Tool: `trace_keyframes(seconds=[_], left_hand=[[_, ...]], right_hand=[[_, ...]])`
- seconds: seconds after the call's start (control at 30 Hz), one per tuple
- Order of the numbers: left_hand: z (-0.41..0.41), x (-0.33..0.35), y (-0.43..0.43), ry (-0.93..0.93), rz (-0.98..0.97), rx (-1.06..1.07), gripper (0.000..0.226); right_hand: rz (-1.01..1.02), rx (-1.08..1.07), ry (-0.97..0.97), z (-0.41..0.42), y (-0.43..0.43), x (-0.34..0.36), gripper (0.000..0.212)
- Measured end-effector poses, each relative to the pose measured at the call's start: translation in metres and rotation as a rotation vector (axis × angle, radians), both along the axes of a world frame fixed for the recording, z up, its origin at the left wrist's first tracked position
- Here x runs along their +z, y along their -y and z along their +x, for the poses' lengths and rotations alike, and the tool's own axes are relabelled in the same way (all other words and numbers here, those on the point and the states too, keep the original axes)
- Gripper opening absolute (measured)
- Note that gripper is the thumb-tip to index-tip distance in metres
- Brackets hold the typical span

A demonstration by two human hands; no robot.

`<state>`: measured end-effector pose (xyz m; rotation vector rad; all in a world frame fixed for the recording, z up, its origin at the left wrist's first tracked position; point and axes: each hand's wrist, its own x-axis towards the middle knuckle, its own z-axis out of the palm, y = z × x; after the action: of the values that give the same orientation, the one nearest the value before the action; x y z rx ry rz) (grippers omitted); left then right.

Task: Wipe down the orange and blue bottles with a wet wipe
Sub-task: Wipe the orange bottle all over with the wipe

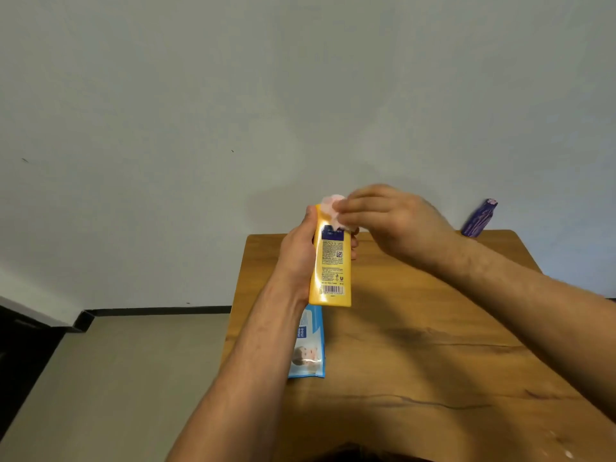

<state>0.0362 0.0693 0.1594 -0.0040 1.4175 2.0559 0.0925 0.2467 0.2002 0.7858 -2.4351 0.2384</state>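
so, orange bottle (330,261): being held up in the air over the far left part of the table, standing roughly upright with its printed back label and barcode facing the camera.
wet wipe (333,208): lying bunched, pale pink-white, against the top end of the orange bottle, partly hiding under the fingers.
right hand (393,221): reaching in from the right, its fingers curling and pinching the wet wipe against the bottle's top.
left hand (298,251): grasping the orange bottle around its middle, thumb lying along the left edge, fingertips showing past the right edge.
blue bottle (478,218): standing at the far right corner of the table, looking purplish blue, appearing to lean right, well apart from both hands.
wipes packet (308,345): lying flat near the table's left edge, just below the orange bottle, partly hiding behind the left forearm.
table (416,345): wooden and brown, carrying the packet and the blue bottle.
wall (233,95): pale, filling the upper half of the view.
floor (116,378): showing beige at lower left.
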Motion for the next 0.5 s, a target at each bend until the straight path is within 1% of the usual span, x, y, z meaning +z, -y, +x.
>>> trace_keyframes(seconds=[0.03, 0.07, 0.17, 0.2, 0.23, 0.27, 0.3, 0.33, 0.37, 0.4, 0.47, 0.5], left_hand=[[-0.002, -0.002, 0.001, -0.016, -0.014, 0.007, 0.065], [-0.003, -0.001, 0.002, -0.019, -0.019, -0.002, 0.061], [-0.003, -0.003, 0.006, 0.054, 0.030, -0.075, 0.063], [-0.002, -0.002, 0.006, 0.056, 0.040, -0.087, 0.061], [0.001, -0.001, 0.006, 0.054, 0.060, -0.097, 0.054], [0.004, 0.001, 0.004, 0.045, 0.081, -0.091, 0.046], [0.005, 0.001, 0.003, 0.065, 0.140, -0.098, 0.039], [0.008, 0.005, 0.002, 0.051, 0.159, -0.097, 0.035], [0.010, 0.008, 0.001, 0.007, 0.140, -0.092, 0.033], [0.010, 0.009, 0.002, -0.006, 0.112, -0.107, 0.033], [0.004, -0.001, 0.003, 0.069, 0.108, -0.076, 0.038], [0.001, -0.007, 0.004, 0.060, 0.140, -0.070, 0.042]], right_hand=[[-0.011, -0.033, -0.013, 0.002, 0.001, -0.003, 0.026], [0.012, 0.002, -0.008, 0.008, 0.009, -0.010, 0.025], [0.184, 0.256, 0.068, 0.033, 0.033, -0.033, 0.024], [0.170, 0.264, 0.081, 0.029, 0.029, -0.033, 0.024], [0.102, 0.212, 0.065, 0.020, 0.022, -0.029, 0.026], [0.023, 0.116, 0.024, 0.012, 0.016, -0.021, 0.028], [-0.021, 0.016, -0.018, 0.006, 0.013, -0.014, 0.027], [-0.035, -0.045, -0.031, 0.004, 0.015, -0.011, 0.026], [-0.005, -0.039, -0.041, 0.006, 0.022, -0.013, 0.027], [0.040, 0.019, -0.038, 0.010, 0.030, -0.017, 0.028], [0.088, 0.111, 0.001, 0.017, 0.030, -0.023, 0.028], [0.059, 0.087, 0.001, 0.016, 0.024, -0.023, 0.026]])
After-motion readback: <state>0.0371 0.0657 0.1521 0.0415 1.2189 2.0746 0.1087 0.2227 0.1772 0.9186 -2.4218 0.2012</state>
